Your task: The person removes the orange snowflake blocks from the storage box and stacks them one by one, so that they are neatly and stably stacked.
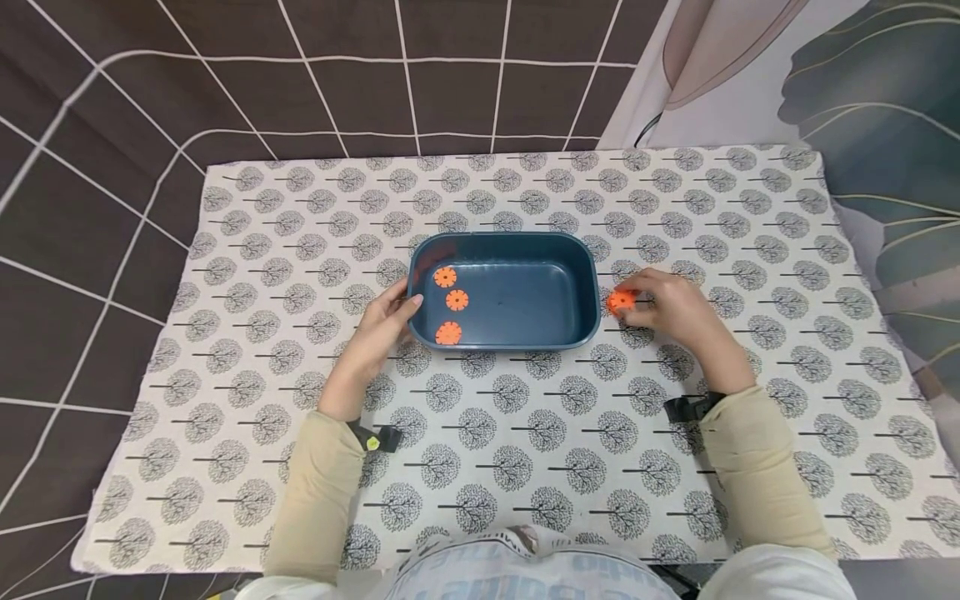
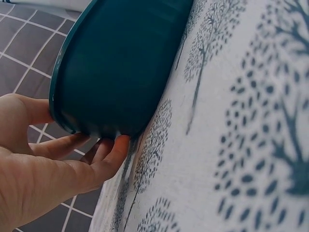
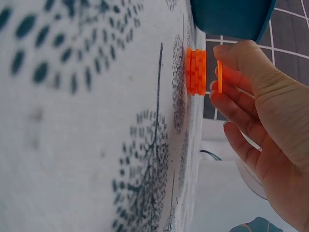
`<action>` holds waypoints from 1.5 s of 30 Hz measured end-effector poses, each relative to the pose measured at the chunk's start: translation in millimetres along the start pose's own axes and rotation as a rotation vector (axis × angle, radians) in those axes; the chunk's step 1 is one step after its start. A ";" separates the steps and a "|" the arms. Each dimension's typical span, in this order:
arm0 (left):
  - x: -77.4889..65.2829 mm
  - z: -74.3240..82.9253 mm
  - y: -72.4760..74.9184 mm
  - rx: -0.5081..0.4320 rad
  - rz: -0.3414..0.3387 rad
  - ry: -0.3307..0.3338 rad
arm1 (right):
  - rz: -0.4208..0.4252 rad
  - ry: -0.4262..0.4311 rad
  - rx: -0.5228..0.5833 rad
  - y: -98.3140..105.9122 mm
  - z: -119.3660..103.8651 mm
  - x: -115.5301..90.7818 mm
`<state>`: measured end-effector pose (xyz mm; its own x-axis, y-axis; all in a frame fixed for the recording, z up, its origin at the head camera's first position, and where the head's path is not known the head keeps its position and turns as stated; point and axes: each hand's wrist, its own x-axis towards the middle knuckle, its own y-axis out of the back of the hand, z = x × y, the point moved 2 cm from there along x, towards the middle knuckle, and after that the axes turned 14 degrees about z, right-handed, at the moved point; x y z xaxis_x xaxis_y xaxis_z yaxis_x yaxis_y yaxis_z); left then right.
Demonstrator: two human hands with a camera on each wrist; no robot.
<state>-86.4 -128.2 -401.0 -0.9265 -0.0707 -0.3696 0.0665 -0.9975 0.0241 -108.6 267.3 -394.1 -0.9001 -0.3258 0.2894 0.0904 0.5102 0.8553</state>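
Observation:
A dark blue rectangular bin (image 1: 501, 304) sits on the patterned cloth. My left hand (image 1: 381, 329) grips its left end, thumb over the rim and fingers against the outer wall, as the left wrist view also shows. Orange notched plastic discs (image 1: 457, 300) lie on the bin floor along that left end. Just right of the bin, my right hand (image 1: 670, 307) pinches one orange disc (image 3: 220, 76) between thumb and fingers. Close under it, a short stack of the same discs (image 3: 196, 72) stands on the cloth, with a narrow gap showing between stack and held disc.
The tablecloth (image 1: 480, 433) has a grey tree print. Behind the table's far edge and along the left hangs a dark grid-patterned covering (image 1: 360, 96). Light and teal fabric (image 1: 885, 108) with leaf shapes lies beyond the right edge. Each wrist wears a black strap.

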 end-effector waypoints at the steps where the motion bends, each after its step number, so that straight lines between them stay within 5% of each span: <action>1: 0.0 -0.1 0.0 -0.001 0.000 0.000 | 0.000 0.003 0.002 -0.6 0.2 0.0; 22: 0.9 -1.7 1.6 -0.017 0.002 0.022 | 0.015 0.059 0.029 -2.9 -0.9 -0.4; 39: 0.8 -1.3 2.3 0.003 0.012 0.025 | 0.089 0.092 0.045 3.8 -8.6 -2.0; 45: 0.5 -0.3 2.1 0.013 0.003 0.015 | 0.179 0.093 0.058 9.4 -18.7 3.7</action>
<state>-86.6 -130.3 -401.4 -0.9205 -0.0740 -0.3837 0.0646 -0.9972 0.0373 -103.1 256.0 -377.0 -0.8287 -0.2962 0.4749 0.2178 0.6109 0.7612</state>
